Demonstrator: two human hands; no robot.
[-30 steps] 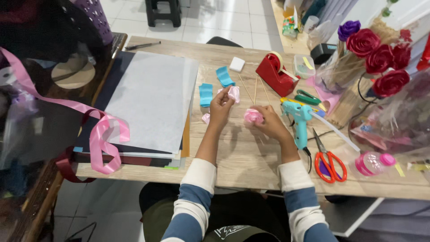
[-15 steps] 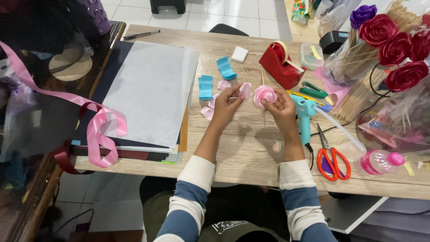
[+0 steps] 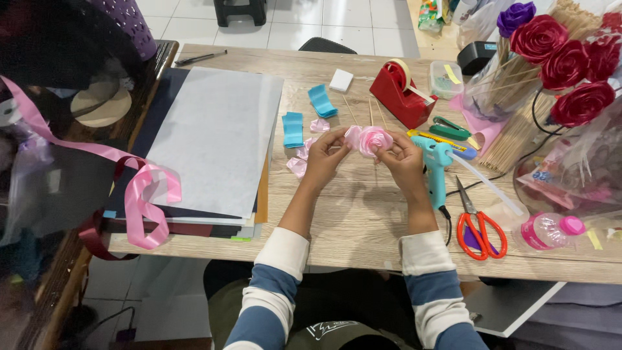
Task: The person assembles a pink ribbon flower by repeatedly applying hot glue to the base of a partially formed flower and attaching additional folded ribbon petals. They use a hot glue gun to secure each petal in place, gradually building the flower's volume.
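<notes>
Both hands meet over the middle of the wooden table (image 3: 363,220). My right hand (image 3: 403,162) holds a small pink ribbon rose (image 3: 374,139) by its right side. My left hand (image 3: 324,155) pinches a pink ribbon petal (image 3: 353,136) against the rose's left side. Loose pink ribbon pieces (image 3: 299,163) lie just left of my left hand, and one more pink ribbon piece (image 3: 319,125) lies above it. Two folded blue ribbon pieces (image 3: 293,128) rest beyond them.
A teal glue gun (image 3: 435,170) lies right of my right hand, then orange-handled scissors (image 3: 478,223). A red tape dispenser (image 3: 403,94), thin wooden sticks (image 3: 518,123) and red ribbon roses (image 3: 570,58) stand at the back right. A stack of paper sheets (image 3: 217,139) fills the left.
My left hand has brought a pink petal from the table up to the rose. Both hands now hold the rose together, slightly nearer to me.
</notes>
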